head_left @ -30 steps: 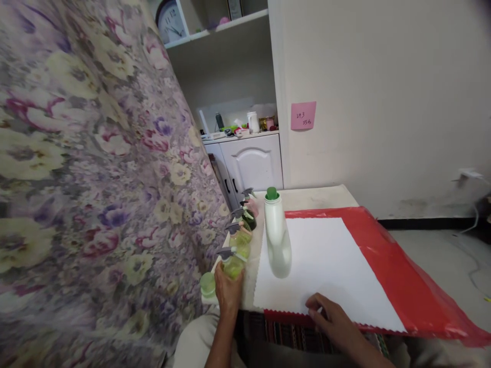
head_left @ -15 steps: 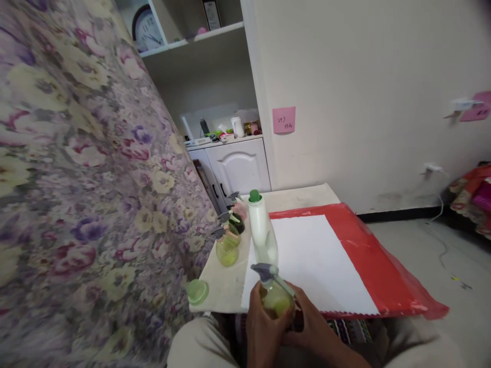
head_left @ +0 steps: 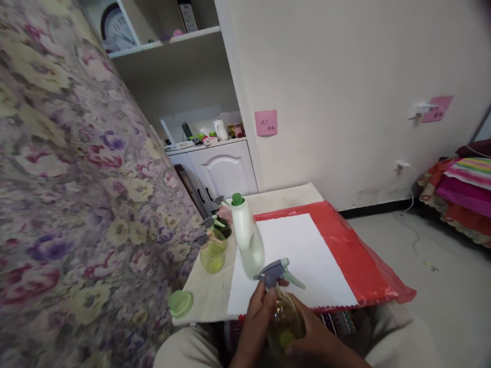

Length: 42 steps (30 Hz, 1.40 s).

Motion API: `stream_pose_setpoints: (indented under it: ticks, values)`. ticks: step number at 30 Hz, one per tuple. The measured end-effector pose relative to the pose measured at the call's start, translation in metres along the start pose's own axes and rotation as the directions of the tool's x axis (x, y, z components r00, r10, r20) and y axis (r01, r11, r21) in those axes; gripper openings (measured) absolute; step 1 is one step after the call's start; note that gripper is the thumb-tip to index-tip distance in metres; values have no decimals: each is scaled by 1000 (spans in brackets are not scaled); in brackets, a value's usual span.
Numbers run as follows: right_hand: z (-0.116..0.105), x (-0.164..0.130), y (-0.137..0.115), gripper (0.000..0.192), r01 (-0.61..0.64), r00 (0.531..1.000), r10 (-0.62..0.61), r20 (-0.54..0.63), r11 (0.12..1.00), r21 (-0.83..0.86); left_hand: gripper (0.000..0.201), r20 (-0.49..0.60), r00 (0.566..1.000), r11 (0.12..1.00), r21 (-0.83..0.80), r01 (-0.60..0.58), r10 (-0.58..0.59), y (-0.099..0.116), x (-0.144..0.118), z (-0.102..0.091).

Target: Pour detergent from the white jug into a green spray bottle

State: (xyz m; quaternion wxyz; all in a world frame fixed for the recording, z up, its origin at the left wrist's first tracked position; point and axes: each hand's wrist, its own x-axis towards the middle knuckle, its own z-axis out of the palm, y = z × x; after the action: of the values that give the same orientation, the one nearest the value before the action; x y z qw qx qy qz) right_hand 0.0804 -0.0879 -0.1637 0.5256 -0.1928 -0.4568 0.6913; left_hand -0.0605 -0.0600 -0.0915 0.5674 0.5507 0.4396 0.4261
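Note:
I hold a clear spray bottle (head_left: 284, 319) with a grey spray head and a pale green trigger low in front of me, over the table's near edge. My left hand (head_left: 256, 316) is closed around its neck, just under the spray head. My right hand (head_left: 316, 332) wraps round the bottle's body from the right. A yellow-green patch shows low in the bottle. Just beyond stands a tall whitish plastic bottle (head_left: 242, 227) with a green top (head_left: 237, 199), upright on a white sheet (head_left: 303, 260).
Several spray bottles (head_left: 211, 259) stand in a row along the table's left side. A pale green cap (head_left: 181, 303) lies at the near left corner. Red plastic (head_left: 356, 266) covers the right part. A floral curtain (head_left: 95, 204) hangs close on the left; a wall is behind.
The spray bottle has turned so its head now points differently, with the trigger toward the right. My left hand has shifted up to its neck. The view has swung slightly right.

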Motion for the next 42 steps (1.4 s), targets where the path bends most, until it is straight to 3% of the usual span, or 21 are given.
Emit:
stream_pose_setpoints:
  ticks: [2,4,9,13,16,18,23,27,29,33,34,39,42]
  values:
    - [2,-2,-4,110,-33,997,28,77,997,67,43,169,984,992,-105,72,-54,3,2,-2]
    - [1,-4,-7,118,-61,994,51,100,994,95,43,232,968,972,-184,143,-99,1,3,-3]
    - [-5,-9,-7,126,-72,996,68,51,995,66,44,166,979,943,-288,167,-122,-16,5,3]
    - [-5,-7,-5,126,-43,998,41,39,998,51,44,20,995,980,-167,104,-102,-20,7,12]
    - [-5,-4,-3,113,53,994,-67,-90,988,-146,43,-140,987,996,-53,69,-76,-20,7,20]
    - [-5,-3,-3,104,98,979,-139,-148,961,-258,45,-185,982,999,-35,37,-43,-17,6,23]
    - [-2,-6,-13,111,75,997,-77,-20,995,-71,49,-5,999,992,-119,39,-40,-1,-1,10]
    - [0,-9,-17,111,33,999,-34,-4,997,-64,48,105,991,955,-277,105,-78,5,-7,7]
    - [2,-9,-16,108,50,998,-54,-38,994,-98,43,67,996,951,-298,84,-67,2,-6,12]
    - [7,-6,-16,101,112,989,-123,-85,985,-127,35,-114,993,968,-251,-16,-14,0,-4,20]
    - [8,-5,-17,100,115,989,-125,-82,987,-111,36,-117,993,972,-233,-17,-11,2,-4,19]
    - [10,-7,-23,97,79,996,-82,-46,995,-58,48,64,996,976,-203,76,-64,9,-9,10]
    - [10,-9,-23,97,38,997,-45,-65,994,-104,45,11,997,950,-303,77,-78,6,-9,12]
